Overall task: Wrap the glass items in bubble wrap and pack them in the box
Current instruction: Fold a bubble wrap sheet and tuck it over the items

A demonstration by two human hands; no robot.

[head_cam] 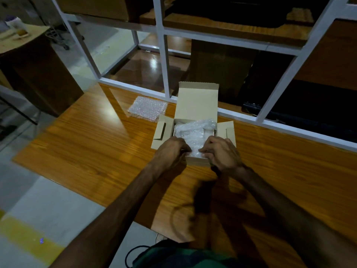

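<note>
An open cardboard box stands on the wooden table, its lid upright and its side flaps spread. Inside lie bubble-wrapped items, filling the box. My left hand and my right hand are at the box's near edge, fingers curled onto the nearest wrapped bundle and pinching its bubble wrap. The glass inside the wrap is hidden.
A loose sheet of bubble wrap lies flat on the table left of the box. A white-framed glass partition runs along the table's far edge. A dark cabinet with cups on it stands at the far left.
</note>
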